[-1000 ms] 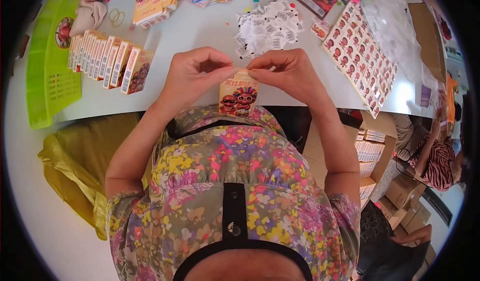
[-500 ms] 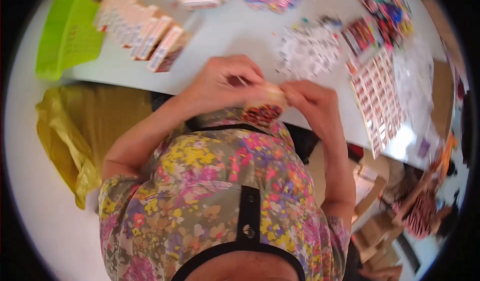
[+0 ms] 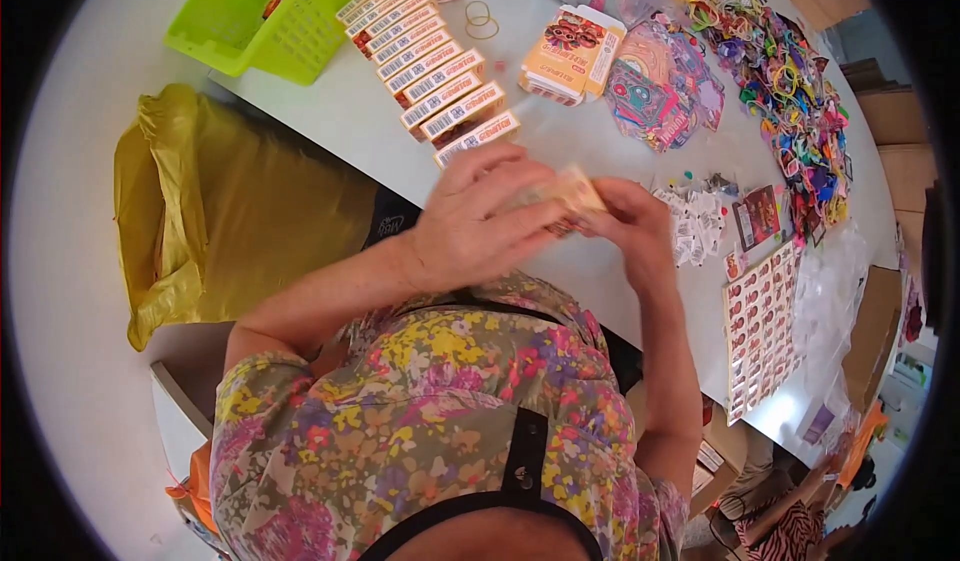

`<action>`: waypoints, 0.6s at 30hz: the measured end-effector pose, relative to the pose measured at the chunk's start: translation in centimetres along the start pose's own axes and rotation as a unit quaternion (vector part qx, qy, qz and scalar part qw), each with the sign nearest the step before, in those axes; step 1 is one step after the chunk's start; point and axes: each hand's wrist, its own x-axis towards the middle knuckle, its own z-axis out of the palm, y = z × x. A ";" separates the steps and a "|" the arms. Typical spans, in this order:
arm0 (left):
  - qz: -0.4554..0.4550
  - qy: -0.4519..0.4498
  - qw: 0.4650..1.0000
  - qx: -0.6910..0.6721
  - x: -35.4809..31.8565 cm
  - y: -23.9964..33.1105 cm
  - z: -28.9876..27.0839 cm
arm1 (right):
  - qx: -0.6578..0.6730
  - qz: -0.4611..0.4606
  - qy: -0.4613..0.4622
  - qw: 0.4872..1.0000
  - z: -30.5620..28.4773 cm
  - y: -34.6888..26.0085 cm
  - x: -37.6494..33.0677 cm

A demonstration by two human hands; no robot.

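Note:
Both hands hold a small orange and cream cardboard box [image 3: 582, 191] above the table's near edge, partly blurred by motion. My left hand [image 3: 490, 216] lies across its left side with the fingers bent over it. My right hand [image 3: 635, 226] pinches its right end between thumb and fingers. Much of the box is hidden behind the left fingers. Just beyond the left hand, a slanted row of similar small boxes [image 3: 436, 66] stands on the table. Small white printed packets [image 3: 692, 223] lie in a pile right of my right hand.
A green plastic basket [image 3: 300, 36] stands at the far left; a yellow bag [image 3: 255, 211] hangs below the edge. Beyond are orange cartons [image 3: 572, 56], rubber bands [image 3: 481, 23] and colourful printed cards [image 3: 660, 86]. Tangled trinkets [image 3: 790, 111], a sticker sheet [image 3: 762, 331] and clear plastic [image 3: 835, 291] lie rightward.
My view has shifted, showing more of the far table. The box has turned, its printed face now mostly out of sight. My left fingers have spread across it; the right hand keeps its pinch.

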 end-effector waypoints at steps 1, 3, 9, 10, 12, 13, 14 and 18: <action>0.015 -0.030 0.995 0.089 -0.2 -0.6 -0.8 | 0.039 0.008 -0.020 0.999 1.0 0.8 1.5; 0.020 -0.080 0.974 0.211 -0.8 -2.0 -1.6 | 0.078 0.016 -0.043 0.996 3.7 1.5 4.2; 0.032 -0.117 0.961 0.248 -2.1 -5.9 -1.3 | -0.257 -0.258 0.058 0.930 6.3 2.7 7.8; 0.041 -0.130 0.958 0.252 -2.0 -6.2 -1.0 | -0.262 -0.247 0.063 0.931 6.2 2.6 7.4; 0.050 -0.127 0.956 0.260 -2.1 -6.7 -1.2 | -0.278 -0.224 0.096 0.929 5.7 2.2 6.4; 0.050 -0.124 0.953 0.272 -2.5 -6.7 -0.9 | -0.259 -0.246 0.065 0.932 5.6 2.3 5.4; 0.048 -0.112 0.954 0.274 -2.7 -6.5 -0.9 | -0.240 -0.268 0.036 0.932 5.0 2.5 4.3; 0.034 -0.144 0.935 0.324 -3.2 -5.9 -0.7 | -0.298 -0.318 0.062 0.898 1.2 2.8 -1.4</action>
